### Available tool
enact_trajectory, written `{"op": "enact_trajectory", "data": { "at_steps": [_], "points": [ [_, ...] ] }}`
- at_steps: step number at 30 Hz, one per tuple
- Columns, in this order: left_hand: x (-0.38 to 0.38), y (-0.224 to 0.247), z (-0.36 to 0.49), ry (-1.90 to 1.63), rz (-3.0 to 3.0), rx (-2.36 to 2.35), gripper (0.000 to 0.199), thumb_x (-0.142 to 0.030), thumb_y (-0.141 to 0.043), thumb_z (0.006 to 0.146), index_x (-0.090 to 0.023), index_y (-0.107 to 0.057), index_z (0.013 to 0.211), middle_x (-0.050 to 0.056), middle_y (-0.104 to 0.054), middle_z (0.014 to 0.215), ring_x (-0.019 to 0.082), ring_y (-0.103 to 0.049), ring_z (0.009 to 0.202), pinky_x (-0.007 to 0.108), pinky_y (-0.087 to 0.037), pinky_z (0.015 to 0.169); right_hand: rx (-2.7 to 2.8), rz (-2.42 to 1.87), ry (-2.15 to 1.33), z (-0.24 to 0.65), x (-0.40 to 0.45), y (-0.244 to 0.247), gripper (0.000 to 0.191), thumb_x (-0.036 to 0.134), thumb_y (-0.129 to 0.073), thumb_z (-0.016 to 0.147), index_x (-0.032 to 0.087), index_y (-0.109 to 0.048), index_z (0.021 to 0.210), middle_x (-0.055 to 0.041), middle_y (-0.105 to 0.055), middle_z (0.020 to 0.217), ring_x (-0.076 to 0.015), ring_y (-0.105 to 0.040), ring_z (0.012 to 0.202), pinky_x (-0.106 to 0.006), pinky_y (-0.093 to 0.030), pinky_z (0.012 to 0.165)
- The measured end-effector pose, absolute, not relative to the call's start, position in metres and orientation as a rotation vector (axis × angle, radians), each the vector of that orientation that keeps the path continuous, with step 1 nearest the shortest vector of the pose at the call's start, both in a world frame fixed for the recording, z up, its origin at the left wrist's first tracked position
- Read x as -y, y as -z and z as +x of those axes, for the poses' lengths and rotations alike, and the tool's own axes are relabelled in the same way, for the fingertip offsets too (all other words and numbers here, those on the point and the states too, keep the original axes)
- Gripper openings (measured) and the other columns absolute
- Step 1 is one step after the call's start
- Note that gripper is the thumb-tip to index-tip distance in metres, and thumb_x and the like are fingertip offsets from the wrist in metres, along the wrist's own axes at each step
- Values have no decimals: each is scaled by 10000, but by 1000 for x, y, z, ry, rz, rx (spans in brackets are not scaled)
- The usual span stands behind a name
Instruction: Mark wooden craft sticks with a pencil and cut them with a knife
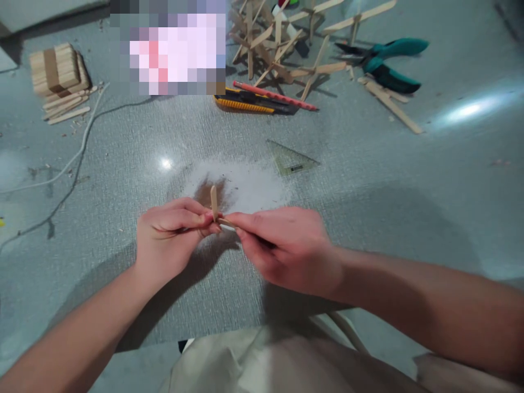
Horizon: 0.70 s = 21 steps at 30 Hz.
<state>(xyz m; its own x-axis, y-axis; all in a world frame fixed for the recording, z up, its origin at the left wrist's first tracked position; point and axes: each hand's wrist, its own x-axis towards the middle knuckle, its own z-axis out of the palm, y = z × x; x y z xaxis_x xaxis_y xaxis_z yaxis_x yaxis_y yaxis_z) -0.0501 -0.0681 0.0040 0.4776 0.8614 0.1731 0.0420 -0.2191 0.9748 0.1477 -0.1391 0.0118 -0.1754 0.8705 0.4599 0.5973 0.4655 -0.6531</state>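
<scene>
My left hand (pixel 174 232) pinches a short wooden stick piece (pixel 213 201) that stands nearly upright between thumb and fingers. Close on its right, my right hand (pixel 286 245) is closed on a second thin wooden piece (pixel 227 222), whose left end meets the upright one. Whether the two are joined, I cannot tell; fingertips cover the meeting point. Both hands are held over a patch of pale powder (pixel 254 185) with a brown smudge (pixel 210 192) on the grey table (pixel 368 180).
Beyond the hands lie a clear set square (pixel 292 161), a yellow cutter (pixel 245 103), a red pencil (pixel 274 95) and teal pliers (pixel 393 63). Crossed-stick pieces (pixel 278 46) pile up at the back. Bundled sticks (pixel 57 71) and a white cable (pixel 84 142) are left.
</scene>
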Motion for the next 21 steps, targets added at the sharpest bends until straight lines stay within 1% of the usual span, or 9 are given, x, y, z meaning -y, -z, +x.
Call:
{"op": "enact_trajectory", "data": {
  "at_steps": [3, 7, 9, 12, 15, 18, 21],
  "points": [
    [67, -4, -49, -900, 1647, -792, 146, -169, -839, 859, -307, -828, 811, -8, -781, 793, 116, -745, 684, 214, -637, 601, 1959, -1219, -457, 154, 135, -16, 227, 79, -544, 982, 168, -736, 1064, -10, -799, 791, -115, -709, 642, -231, -524, 609],
    [67, -4, -49, -843, 1623, -780, 115, -199, -835, 866, -275, -819, 781, 6, -784, 814, 116, -745, 652, 220, -654, 600, 2009, -1261, -524, 161, 132, -23, 255, 98, -536, 972, 196, -739, 854, 3, -757, 699, -107, -640, 561, -242, -460, 558],
    [67, -3, -49, -834, 1614, -777, 122, -183, -832, 864, -271, -819, 781, 2, -781, 816, 109, -746, 657, 208, -651, 606, 1995, -1279, -556, 160, 132, -24, 267, 103, -539, 969, 207, -730, 815, 7, -753, 693, -102, -629, 557, -238, -457, 565],
    [67, -2, -48, -866, 1604, -759, 129, -161, -845, 847, -282, -827, 808, -6, -782, 817, 107, -750, 674, 197, -640, 606, 1917, -1297, -602, 156, 135, -21, 230, 107, -554, 967, 208, -752, 906, 10, -772, 730, -95, -637, 561, -225, -469, 565],
    [66, -1, -48, -907, 1597, -753, 126, -173, -866, 831, -294, -831, 821, -6, -781, 811, 110, -751, 692, 194, -632, 600, 1849, -1298, -570, 152, 137, -17, 221, 104, -560, 965, 190, -759, 1009, 5, -786, 753, -98, -664, 582, -221, -488, 567],
    [64, 0, -48, -907, 1595, -751, 98, -216, -878, 827, -299, -830, 809, -2, -778, 797, 118, -744, 681, 209, -629, 576, 1857, -1291, -538, 151, 138, -17, 225, 108, -558, 965, 197, -760, 1010, -2, -804, 797, -107, -693, 624, -224, -507, 593],
    [62, 1, -48, -875, 1559, -751, 90, -251, -898, 805, -301, -823, 795, 4, -790, 825, 140, -748, 675, 244, -641, 556, 1875, -1309, -614, 154, 136, -20, 235, 111, -561, 960, 207, -768, 1016, 17, -791, 766, -90, -651, 565, -215, -477, 560]
  ]
}}
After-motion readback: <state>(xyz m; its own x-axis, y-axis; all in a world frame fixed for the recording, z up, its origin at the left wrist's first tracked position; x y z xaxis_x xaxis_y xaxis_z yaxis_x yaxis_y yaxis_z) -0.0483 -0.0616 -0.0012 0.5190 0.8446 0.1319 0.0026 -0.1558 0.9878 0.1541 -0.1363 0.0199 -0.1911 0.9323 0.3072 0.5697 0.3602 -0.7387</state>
